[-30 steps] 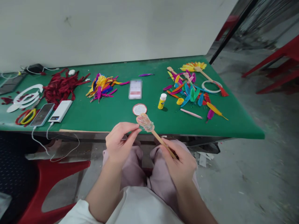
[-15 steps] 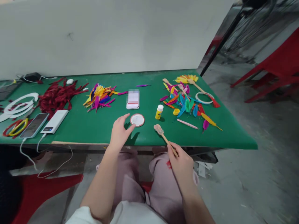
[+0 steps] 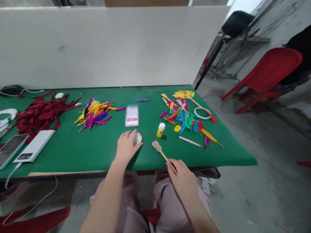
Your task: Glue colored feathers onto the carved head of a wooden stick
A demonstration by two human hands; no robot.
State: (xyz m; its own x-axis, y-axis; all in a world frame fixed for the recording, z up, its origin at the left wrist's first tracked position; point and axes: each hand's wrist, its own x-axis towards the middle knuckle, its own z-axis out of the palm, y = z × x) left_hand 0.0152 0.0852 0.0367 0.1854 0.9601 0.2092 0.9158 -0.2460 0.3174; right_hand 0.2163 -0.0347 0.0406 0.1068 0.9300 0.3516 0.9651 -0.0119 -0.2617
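Note:
My left hand (image 3: 126, 147) lies over a small round white disc with a red rim (image 3: 138, 138), its fingers and thumb closed around the disc's edge on the green table. In my right hand (image 3: 183, 176), near the table's front edge, is a thin wooden stick with a wider, pale pinkish head (image 3: 167, 160), pointing away from me to the left. A yellow bottle with a white cap (image 3: 160, 130) stands upright just beyond that head. Pink tweezers (image 3: 190, 141) lie to the right of it, and a small yellow cap (image 3: 177, 128) sits behind them.
Loose coloured feathers (image 3: 188, 119) and a white ring with a red tassel (image 3: 202, 113) lie at the right. A phone (image 3: 132, 116) is beyond my left hand. Feather piles (image 3: 94, 113), dark red strips (image 3: 41, 113) and a white power bank (image 3: 35, 146) are leftward.
My left hand has come down from beside the disc and closed around its edge. My right hand still holds the wooden stick. The view has tilted up and shifted right.

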